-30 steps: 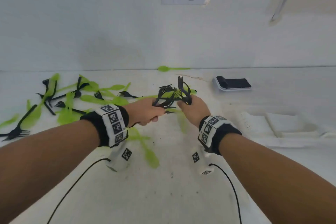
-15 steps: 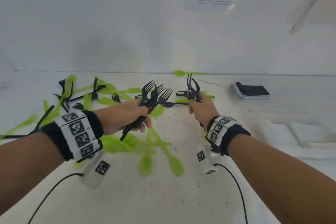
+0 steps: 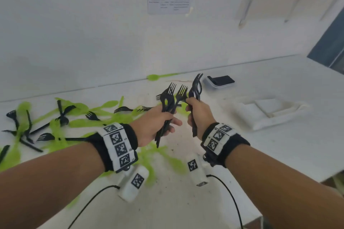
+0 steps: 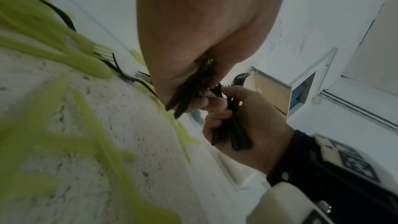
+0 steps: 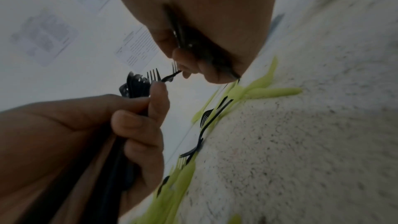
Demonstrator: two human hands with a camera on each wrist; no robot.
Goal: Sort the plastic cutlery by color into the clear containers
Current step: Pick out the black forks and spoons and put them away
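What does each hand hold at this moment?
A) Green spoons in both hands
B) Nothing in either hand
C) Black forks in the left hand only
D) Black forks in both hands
D: the left hand and the right hand each grip a bunch of black forks.

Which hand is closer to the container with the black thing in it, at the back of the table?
Right. The right hand, gripping black forks, is just in front and left of the container; the left hand, also gripping black forks, sits farther left.

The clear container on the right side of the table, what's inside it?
The container holds something flat and black, possibly stacked black cutlery; too blurred to tell. Whatever lies beneath that is covered.
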